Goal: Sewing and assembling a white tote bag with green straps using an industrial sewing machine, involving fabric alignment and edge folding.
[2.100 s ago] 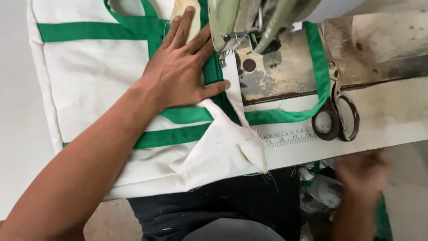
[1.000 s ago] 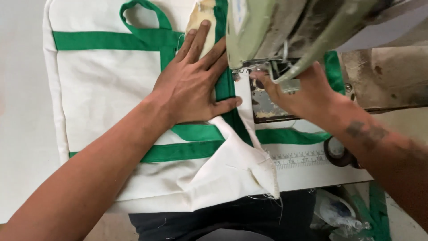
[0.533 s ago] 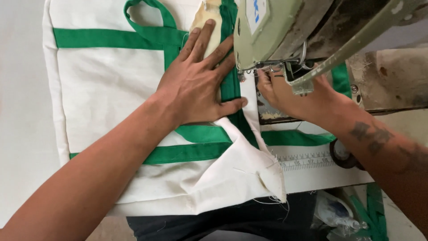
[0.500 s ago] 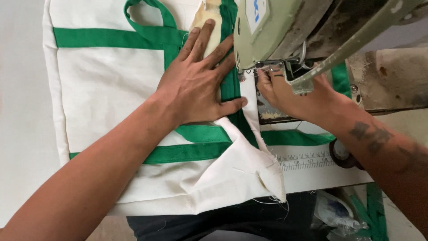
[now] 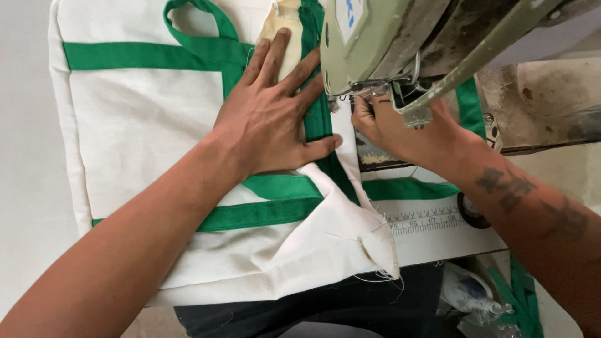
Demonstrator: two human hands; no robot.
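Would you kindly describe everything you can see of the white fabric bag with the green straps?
The white fabric bag looks like woven cloth, trimmed with green webbing bands that run across it and form a loop handle at the top. It lies flat on the sewing table, its lower right corner folded over with frayed threads hanging off the edge. The left hand presses flat on it beside a vertical green strap, which runs under the sewing machine head. The right hand works beneath that head.
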